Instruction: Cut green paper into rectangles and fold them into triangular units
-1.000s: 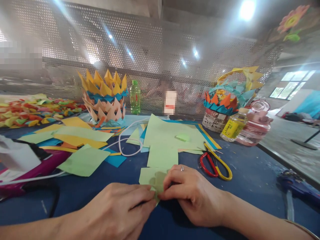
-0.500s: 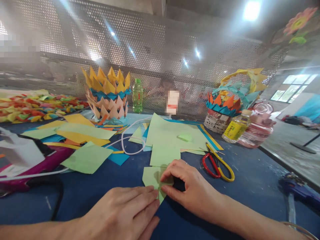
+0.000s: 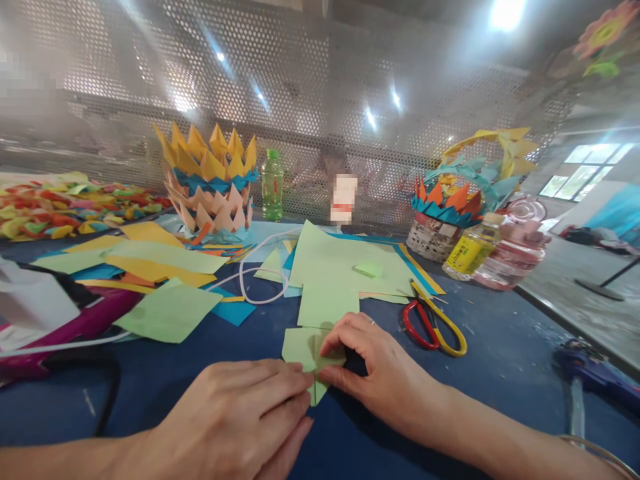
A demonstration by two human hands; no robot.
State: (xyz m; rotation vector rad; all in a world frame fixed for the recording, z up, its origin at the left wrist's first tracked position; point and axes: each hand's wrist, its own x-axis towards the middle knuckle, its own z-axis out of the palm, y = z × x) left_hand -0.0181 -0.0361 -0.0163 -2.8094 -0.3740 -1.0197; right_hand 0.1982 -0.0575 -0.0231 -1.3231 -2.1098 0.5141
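A small light green paper (image 3: 300, 345) lies on the blue table just in front of me, with a crease down its middle and its lower part narrowed to a blunt tip. My left hand (image 3: 240, 413) has its fingers close together, the tips holding down the paper's lower left side. From the right, my right hand (image 3: 370, 360) pinches the paper's right flap between thumb and bent fingers. The fingers partly cover both sides of the fold. Right behind it, a flat green paper piece (image 3: 327, 307) overlaps a stack of green sheets (image 3: 330, 263).
Scissors (image 3: 434, 320) lie right of the stack. A glue gun (image 3: 595, 373) is at the right edge, a purple tool (image 3: 100, 313) at the left. Behind stand a tiered paper basket (image 3: 213, 183), a green bottle (image 3: 273, 190), a yellow-labelled bottle (image 3: 470, 250) and a pink jug (image 3: 515, 253).
The camera view has shifted slightly, so everything sits a little higher. My left hand's fingertips have slid slightly upward along the fold; the right hand keeps its pinch.
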